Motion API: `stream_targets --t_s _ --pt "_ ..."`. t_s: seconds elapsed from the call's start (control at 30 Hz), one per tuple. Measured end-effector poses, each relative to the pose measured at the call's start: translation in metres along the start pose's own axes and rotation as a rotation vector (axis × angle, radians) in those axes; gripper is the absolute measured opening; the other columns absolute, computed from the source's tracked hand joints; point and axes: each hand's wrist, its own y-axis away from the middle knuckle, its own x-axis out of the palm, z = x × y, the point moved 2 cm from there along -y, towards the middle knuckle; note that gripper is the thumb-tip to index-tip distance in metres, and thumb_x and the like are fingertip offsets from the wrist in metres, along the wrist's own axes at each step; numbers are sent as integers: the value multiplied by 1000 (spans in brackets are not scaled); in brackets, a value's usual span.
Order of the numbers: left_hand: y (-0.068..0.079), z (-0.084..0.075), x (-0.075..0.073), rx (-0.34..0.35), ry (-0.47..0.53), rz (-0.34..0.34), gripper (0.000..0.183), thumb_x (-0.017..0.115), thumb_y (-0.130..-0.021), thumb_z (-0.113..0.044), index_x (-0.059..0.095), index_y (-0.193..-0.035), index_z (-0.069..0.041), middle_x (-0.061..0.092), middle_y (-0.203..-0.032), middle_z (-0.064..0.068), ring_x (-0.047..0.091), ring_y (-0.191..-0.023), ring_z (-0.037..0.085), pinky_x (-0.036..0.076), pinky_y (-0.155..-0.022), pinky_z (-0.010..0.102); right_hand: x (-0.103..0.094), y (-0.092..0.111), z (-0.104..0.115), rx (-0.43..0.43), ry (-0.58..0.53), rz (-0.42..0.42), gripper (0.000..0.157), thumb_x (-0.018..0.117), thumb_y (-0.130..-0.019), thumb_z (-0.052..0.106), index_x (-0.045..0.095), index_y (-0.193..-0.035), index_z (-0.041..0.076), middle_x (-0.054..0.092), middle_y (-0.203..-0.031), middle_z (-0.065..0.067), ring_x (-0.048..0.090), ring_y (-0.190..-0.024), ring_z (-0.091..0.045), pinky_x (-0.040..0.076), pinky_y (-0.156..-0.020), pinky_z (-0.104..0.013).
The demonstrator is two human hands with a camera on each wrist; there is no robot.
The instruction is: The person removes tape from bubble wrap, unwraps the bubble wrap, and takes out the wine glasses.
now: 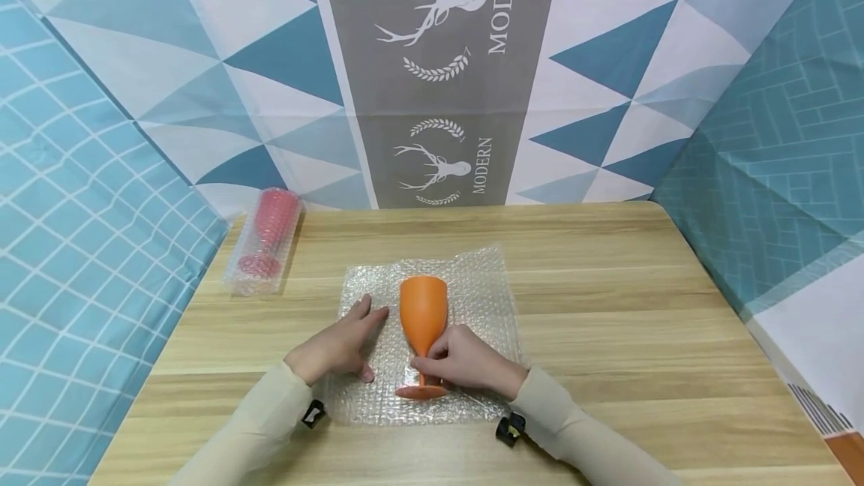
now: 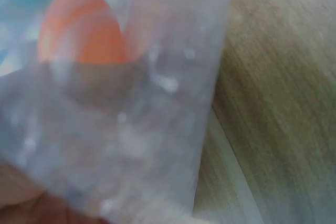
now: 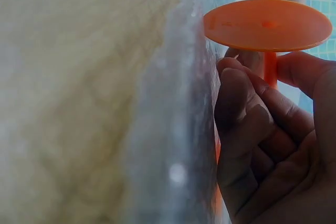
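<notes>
An orange goblet lies over a sheet of bubble wrap, its bowl toward the far side and its round foot toward me. My right hand pinches the stem between thumb and fingers, just above the foot. To the left of the goblet my left hand rests on the bubble wrap with its fingers spread, holding nothing. In the left wrist view the bubble wrap fills much of the picture, blurred, with the goblet's bowl beyond it.
At the back left corner of the wooden table lies a pink goblet wrapped in bubble wrap. Patterned cloth walls stand behind the table and along both sides.
</notes>
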Motion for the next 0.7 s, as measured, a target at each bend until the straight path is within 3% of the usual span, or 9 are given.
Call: stream_targets --t_s 0.27,0.5,0.7 --pt "-1 0 2 16 -2 -10 118 95 -58 -14 35 -158 0 9 -164 38 16 -152 56 28 -120 66 -4 -1 0 53 6 -53 35 74 -95 37 74 -63 21 62 -56 15 47 -51 0 36 -48 -16" --pt "1 0 2 10 -3 -17 117 95 -58 -14 35 -158 0 9 -165 38 16 -152 55 28 -120 65 -11 -1 -4 158 -65 -102 23 76 -92 37 80 -77 19 71 -70 8 53 -61 -6 43 -57 -20" --pt "0 -1 2 13 0 -18 118 95 -57 -13 35 -158 0 9 -164 38 16 -152 55 28 -120 64 -14 -1 -7 175 -180 -144 19 78 -91 29 77 -88 10 74 -77 2 64 -71 -8 54 -70 -23"
